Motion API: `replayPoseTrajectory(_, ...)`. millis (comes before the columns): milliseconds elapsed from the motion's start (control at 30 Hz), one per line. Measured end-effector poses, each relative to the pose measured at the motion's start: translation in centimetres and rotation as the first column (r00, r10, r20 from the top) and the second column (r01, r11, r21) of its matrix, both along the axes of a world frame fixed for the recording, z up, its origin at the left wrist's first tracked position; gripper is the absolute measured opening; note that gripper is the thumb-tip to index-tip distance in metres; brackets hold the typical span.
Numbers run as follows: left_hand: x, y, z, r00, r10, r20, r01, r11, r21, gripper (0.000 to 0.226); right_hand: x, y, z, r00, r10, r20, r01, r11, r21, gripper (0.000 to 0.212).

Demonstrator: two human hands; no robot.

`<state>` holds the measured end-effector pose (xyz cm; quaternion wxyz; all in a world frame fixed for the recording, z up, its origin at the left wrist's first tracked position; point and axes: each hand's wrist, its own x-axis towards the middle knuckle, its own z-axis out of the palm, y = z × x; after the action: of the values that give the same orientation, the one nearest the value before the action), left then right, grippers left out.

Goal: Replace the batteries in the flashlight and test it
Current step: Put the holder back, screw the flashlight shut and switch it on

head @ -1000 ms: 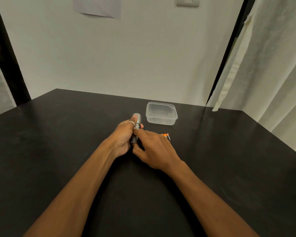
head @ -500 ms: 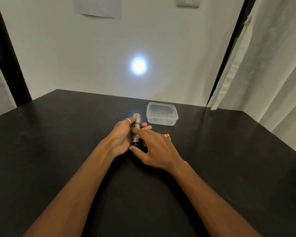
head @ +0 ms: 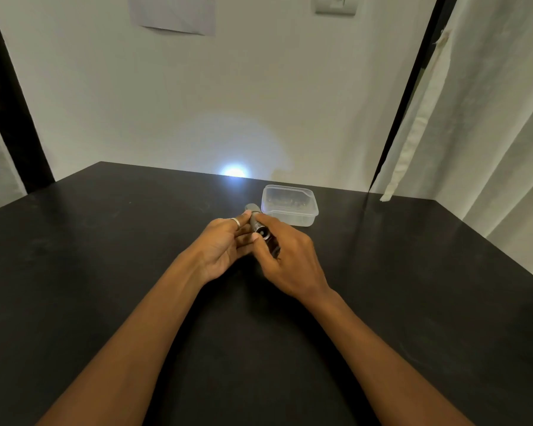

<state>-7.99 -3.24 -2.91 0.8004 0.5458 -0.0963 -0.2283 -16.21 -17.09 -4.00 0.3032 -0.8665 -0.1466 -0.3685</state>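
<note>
You have the flashlight (head: 254,219) up off the black table (head: 105,272), a little beyond its middle, held between both hands with its head pointing away from you toward the far wall (head: 259,87). It is lit: a bright spot (head: 234,172) sits low on that wall, right where the wall meets the far edge of the table, with a fainter halo spread above it.

Your left hand (head: 223,245) curls its fingers against the left side of the barrel, the ringed finger reaching up to the head. Your right hand (head: 290,261) wraps the near end of the body, and a thumb tip lies just beside the round button on the barrel; a dark strap or tail piece shows under that hand.

Since the body looks closed up and the beam is on, you seem to have the swap done and the test showing success. What is left, by my reading, is small: switch it off and set it down.

Just beyond and to the right of the flashlight stands a clear plastic container (head: 290,192); the small dark things inside are too blurred to name.
</note>
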Motion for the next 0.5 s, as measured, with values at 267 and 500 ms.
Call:
replayPoseTrajectory(267, -0.26, -0.02, 0.56, 0.996, 0.013, -0.084, -0.024, 0.992, -0.120, 0.040, 0.30, -0.01, -0.39, 0.996, 0.073, -0.051, -0.082, 0.977, -0.196, 0.047)
replayPoseTrajectory(500, -0.39, 0.19, 0.58, 0.992, 0.029, -0.127, -0.047, 0.989, -0.138, 0.036, 0.37, -0.08, -0.35, 0.987, 0.107, -0.124, -0.133, 0.965, -0.227, 0.046)
